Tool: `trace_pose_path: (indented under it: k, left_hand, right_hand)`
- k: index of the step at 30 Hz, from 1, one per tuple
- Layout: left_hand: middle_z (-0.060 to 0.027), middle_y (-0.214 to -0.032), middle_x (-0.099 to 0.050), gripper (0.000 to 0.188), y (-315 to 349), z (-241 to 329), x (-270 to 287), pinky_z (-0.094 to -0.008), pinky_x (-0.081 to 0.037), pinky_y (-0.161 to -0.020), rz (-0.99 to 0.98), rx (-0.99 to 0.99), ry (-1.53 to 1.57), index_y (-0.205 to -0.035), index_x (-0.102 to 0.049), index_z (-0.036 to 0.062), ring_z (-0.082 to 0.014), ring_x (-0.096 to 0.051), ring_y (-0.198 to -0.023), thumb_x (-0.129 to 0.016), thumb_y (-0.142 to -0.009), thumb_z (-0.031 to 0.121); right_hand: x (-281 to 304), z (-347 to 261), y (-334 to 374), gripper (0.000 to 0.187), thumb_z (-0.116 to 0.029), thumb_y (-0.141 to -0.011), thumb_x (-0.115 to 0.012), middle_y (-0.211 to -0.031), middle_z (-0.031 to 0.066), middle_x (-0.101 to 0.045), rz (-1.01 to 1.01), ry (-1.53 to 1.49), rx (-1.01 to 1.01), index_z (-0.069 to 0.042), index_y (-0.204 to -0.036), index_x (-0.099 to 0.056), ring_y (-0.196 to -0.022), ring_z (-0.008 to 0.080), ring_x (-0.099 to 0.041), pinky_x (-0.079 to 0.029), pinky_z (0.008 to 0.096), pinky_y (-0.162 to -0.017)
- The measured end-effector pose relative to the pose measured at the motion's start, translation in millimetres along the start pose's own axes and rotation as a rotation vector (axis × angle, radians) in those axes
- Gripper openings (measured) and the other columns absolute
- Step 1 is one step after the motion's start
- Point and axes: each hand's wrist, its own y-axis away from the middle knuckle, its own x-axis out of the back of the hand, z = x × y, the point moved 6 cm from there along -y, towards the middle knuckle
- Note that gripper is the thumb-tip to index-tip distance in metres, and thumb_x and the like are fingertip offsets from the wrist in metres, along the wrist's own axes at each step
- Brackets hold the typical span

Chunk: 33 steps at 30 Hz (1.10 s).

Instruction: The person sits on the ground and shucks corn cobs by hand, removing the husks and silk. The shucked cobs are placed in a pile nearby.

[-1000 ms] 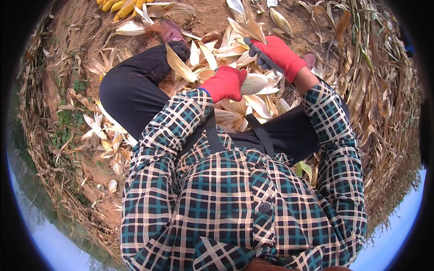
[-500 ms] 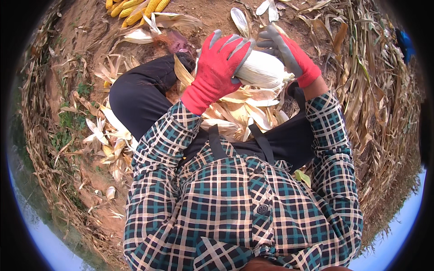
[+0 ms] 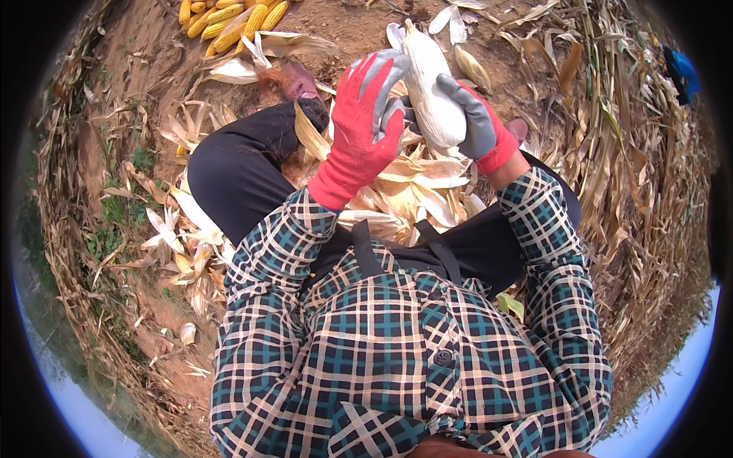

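An ear of corn (image 3: 434, 88), wrapped in pale husk, stands tilted in front of me with its pointed end away. My right hand (image 3: 477, 126), in a red and grey glove, is wrapped round its right side near the thick end. Grey fingertips show on the ear's far left side, between it and the other glove. My left hand (image 3: 365, 118), gloved alike, is raised just left of the ear, fingers stretched and thumb apart, with nothing in it. Loose dry husks (image 3: 405, 195) lie in a heap below both hands, between my legs.
Husked yellow cobs (image 3: 229, 30) are piled at the far left. Another ear in husk (image 3: 473, 69) lies on the soil beyond my right hand. Dry corn stalks (image 3: 611, 168) cover the right side. A blue object (image 3: 683, 75) sits at the far right edge.
The ear has turned from lying crosswise to pointing away from me. My left hand has come off it and opened; my right hand has shifted its grip down along its side.
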Motion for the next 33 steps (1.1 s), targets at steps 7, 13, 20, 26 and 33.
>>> trace_pose_path:
  k: [7, 13, 20, 26, 33]
  left_hand:
    - [-0.0099, -0.108, -0.060, 0.056, 31.2, -55.5, -37.8, -0.0277, -0.048, -0.086, 0.033, 0.931, 0.976, -0.124, -0.048, -0.0047, -0.0157, -0.059, -0.100, -0.071, -0.082, 0.025]
    - [-0.0062, -0.101, -0.063, 0.027, 43.3, -71.4, -30.3, -0.0286, -0.049, -0.085, 0.322, 0.875, 1.287, -0.110, -0.056, 0.0009, -0.0159, -0.061, -0.095, -0.063, -0.086, 0.010]
    - [-0.0050, -0.103, -0.063, 0.027, 26.8, -61.1, -19.4, -0.0295, -0.042, -0.095, 0.359, 0.753, 1.451, -0.111, -0.057, 0.0027, -0.0141, -0.058, -0.101, -0.062, -0.087, 0.013]
    - [-0.0044, -0.109, -0.059, 0.035, 23.5, -59.2, -13.0, -0.0277, -0.042, -0.093, 0.244, 0.754, 1.283, -0.114, -0.054, 0.0009, -0.0121, -0.056, -0.101, -0.064, -0.088, 0.021]
    - [-0.0099, -0.101, -0.058, 0.036, -5.2, -41.2, 20.0, -0.0271, -0.044, -0.081, 0.122, 0.625, 0.711, -0.111, -0.055, 0.0017, -0.0146, -0.055, -0.091, -0.061, -0.090, 0.030]
  right_hand:
    - [-21.6, -8.6, -0.5, 0.088, -0.039, -0.070, -0.078, -0.122, 0.0198, -0.056, 0.205, 1.196, 0.349, 0.002, -0.136, -0.036, -0.108, 0.0250, -0.060, -0.047, 0.0341, -0.088]
    - [-55.6, -2.4, 10.1, 0.080, -0.029, -0.073, -0.078, -0.128, 0.0164, -0.053, 0.091, 1.207, 0.561, -0.002, -0.137, -0.038, -0.115, 0.0237, -0.056, -0.046, 0.0344, -0.094]
    - [-46.9, 0.6, 0.4, 0.090, -0.027, -0.071, -0.081, -0.132, 0.0162, -0.047, 0.160, 0.707, 0.271, 0.002, -0.140, -0.030, -0.123, 0.0190, -0.046, -0.040, 0.0294, -0.099]
    - [-38.2, 10.8, -6.1, 0.090, -0.028, -0.069, -0.082, -0.127, 0.0135, -0.052, 0.108, 0.652, 0.110, 0.004, -0.137, -0.034, -0.114, 0.0147, -0.051, -0.042, 0.0273, -0.095]
    - [-49.4, -31.5, 11.7, 0.082, -0.033, -0.066, -0.082, -0.116, 0.0127, -0.061, 0.191, 1.190, 0.433, -0.002, -0.132, -0.045, -0.105, 0.0181, -0.061, -0.047, 0.0315, -0.091]
